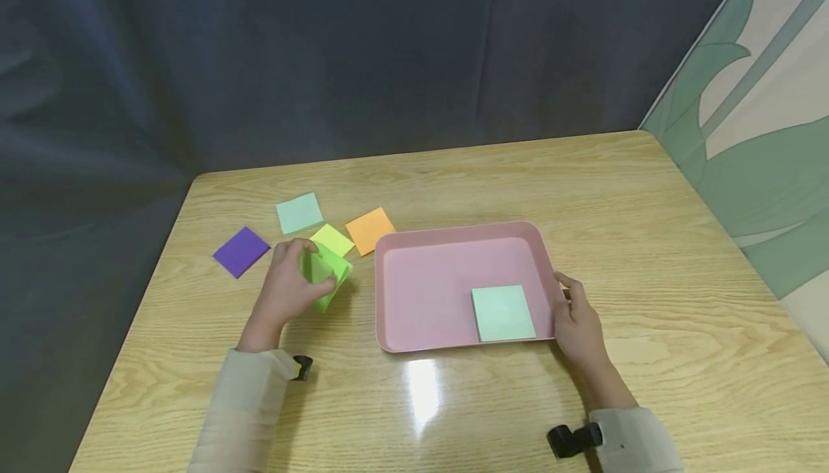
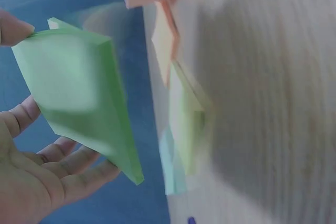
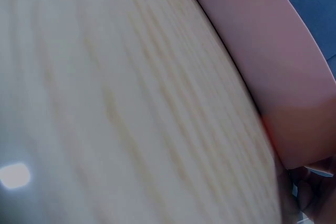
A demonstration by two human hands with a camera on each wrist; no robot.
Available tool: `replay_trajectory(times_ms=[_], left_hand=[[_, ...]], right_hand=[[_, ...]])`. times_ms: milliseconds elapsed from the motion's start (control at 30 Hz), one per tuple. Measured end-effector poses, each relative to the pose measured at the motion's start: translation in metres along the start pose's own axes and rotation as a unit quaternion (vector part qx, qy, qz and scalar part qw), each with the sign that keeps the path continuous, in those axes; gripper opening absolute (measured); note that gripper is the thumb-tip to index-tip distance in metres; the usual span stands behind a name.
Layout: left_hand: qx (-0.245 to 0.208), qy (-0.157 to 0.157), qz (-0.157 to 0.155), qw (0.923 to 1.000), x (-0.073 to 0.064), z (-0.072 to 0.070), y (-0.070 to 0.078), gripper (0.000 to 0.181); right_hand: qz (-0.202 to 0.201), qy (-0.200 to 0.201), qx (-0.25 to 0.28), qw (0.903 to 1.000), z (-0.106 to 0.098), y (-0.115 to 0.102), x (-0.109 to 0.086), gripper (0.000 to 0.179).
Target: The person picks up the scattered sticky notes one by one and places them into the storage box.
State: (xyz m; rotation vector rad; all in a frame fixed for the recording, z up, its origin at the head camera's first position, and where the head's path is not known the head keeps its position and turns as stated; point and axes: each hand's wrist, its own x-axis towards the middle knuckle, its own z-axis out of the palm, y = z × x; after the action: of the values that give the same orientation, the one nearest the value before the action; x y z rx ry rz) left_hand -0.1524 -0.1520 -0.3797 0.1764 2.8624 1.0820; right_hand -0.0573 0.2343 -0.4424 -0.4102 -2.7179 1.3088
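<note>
Pink, the tray (image 1: 424, 286) sits on the wood-grain counter (image 1: 686, 228). Left of the tray, the left hand (image 1: 288, 287) holds a lime pad (image 1: 330, 264) tilted and raised off the counter, thumb and fingers clamped on its opposite edges. The right hand (image 1: 578, 325) grips the tray's right wall, its fingers bent against the rim. A pale mint pad (image 1: 504, 313) lies inside the tray, by the near wall, right of centre. An orange pad (image 1: 370, 230) lies just beside the tray's far left corner; a yellow pad (image 1: 333, 240), a sea-green pad (image 1: 300, 213) and a purple pad (image 1: 242, 252) lie farther left of it.
</note>
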Motion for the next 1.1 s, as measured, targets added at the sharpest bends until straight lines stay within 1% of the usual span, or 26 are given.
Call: replay_trajectory(times_ms=[133, 267, 533, 633, 733, 867, 1100], left_hand=[[-0.012, 0.007, 0.015, 0.9998, -0.001, 0.000, 0.012, 0.052], [-0.025, 0.009, 0.028, 0.9992, -0.001, 0.003, 0.020, 0.051], [-0.050, 0.009, 0.071, 0.9962, 0.001, 0.016, 0.034, 0.050], [-0.056, 0.003, 0.081, 0.9951, 0.002, 0.023, 0.039, 0.050], [-0.060, -0.008, 0.085, 0.9946, 0.002, 0.029, 0.044, 0.051], [-0.062, -0.021, 0.097, 0.9931, 0.003, 0.038, 0.051, 0.052], [-0.059, -0.031, 0.108, 0.9919, 0.002, 0.052, 0.064, 0.050]], right_hand=[[0.000, 0.000, -0.001, 1.0000, 0.000, 0.000, 0.000, 0.040], [-0.003, 0.003, -0.005, 1.0000, 0.000, 0.001, 0.000, 0.039], [-0.004, 0.003, -0.005, 1.0000, 0.000, 0.002, 0.000, 0.039], [-0.004, 0.002, -0.004, 1.0000, 0.001, 0.002, 0.000, 0.039], [-0.005, 0.003, -0.003, 1.0000, 0.001, 0.002, -0.001, 0.039], [-0.003, 0.004, -0.003, 1.0000, 0.001, 0.001, -0.001, 0.039], [0.000, 0.005, -0.001, 1.0000, 0.000, 0.000, -0.001, 0.040]])
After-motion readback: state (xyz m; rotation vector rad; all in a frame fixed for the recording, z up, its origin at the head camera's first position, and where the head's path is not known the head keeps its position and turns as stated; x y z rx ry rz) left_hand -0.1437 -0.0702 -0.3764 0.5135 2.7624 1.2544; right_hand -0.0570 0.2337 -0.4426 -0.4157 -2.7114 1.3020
